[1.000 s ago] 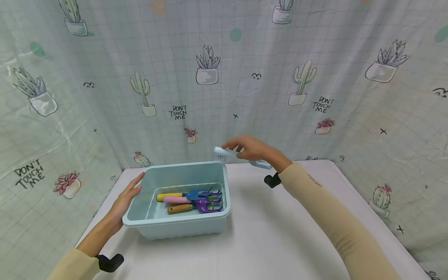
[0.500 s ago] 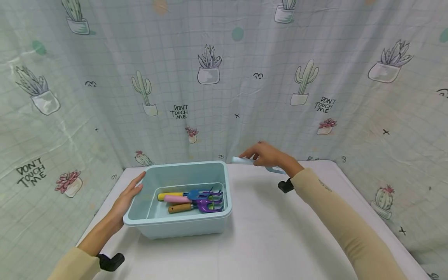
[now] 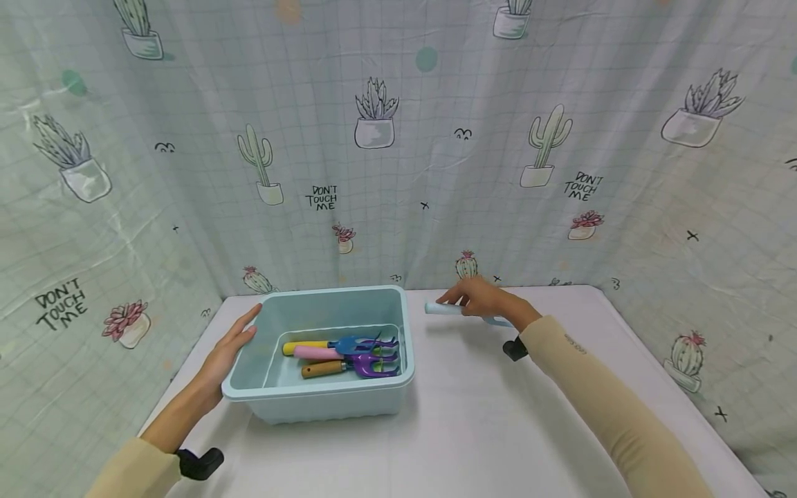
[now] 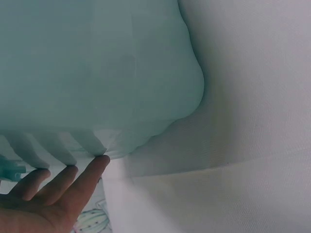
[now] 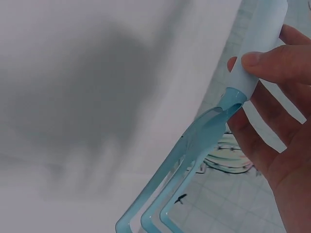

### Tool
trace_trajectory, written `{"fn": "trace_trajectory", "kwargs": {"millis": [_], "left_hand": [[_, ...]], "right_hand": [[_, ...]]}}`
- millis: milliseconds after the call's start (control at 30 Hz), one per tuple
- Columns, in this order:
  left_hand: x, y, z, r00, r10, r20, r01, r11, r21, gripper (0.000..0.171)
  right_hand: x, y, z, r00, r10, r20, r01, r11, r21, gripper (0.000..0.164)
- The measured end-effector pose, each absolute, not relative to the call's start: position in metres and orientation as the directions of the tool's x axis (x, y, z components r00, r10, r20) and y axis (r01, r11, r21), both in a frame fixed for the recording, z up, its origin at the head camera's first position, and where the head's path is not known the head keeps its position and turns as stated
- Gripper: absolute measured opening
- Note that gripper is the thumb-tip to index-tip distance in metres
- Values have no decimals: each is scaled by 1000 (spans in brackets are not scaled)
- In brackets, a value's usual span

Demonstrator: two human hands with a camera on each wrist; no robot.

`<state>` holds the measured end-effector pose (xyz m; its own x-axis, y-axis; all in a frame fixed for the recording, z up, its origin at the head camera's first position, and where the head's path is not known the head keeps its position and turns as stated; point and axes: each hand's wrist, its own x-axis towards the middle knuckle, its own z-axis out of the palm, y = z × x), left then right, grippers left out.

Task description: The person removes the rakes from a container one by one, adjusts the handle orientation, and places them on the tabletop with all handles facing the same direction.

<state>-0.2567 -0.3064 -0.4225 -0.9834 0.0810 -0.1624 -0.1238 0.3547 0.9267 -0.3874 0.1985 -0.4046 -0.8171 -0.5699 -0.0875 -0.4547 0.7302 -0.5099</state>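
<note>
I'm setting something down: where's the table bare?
Bare table lies between the bin and right sleeve, and along the bin's near side. Crowded: the bin, with overlapping tools; its left side, by the left hand; back edge, by the right hand and rake.

I am facing a cactus-printed curtain (image 3: pixel 423 159), which is hanging along the far, left and right edges of the white bench (image 3: pixel 473 436).

Extends left arm (image 3: pixel 177 418) and right arm (image 3: pixel 600 403) forward, with hands well apart.
Points the left hand (image 3: pixel 227 354) forward, with straight, slightly spread fingers (image 4: pixel 87 184); angles the right arm inward from the lower right, bending the right hand (image 3: pixel 481 297) down at the wrist and pinching with thumb (image 5: pixel 274 63) opposite curled fingers.
</note>
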Motion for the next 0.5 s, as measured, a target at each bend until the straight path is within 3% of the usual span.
{"fn": "trace_trajectory", "kwargs": {"millis": [500], "left_hand": [[-260, -306, -423, -982, 77, -172, -135, 353, 926, 63]], "right_hand": [[-388, 211, -441, -797, -592, -120, -480, 742, -468, 57]]}}
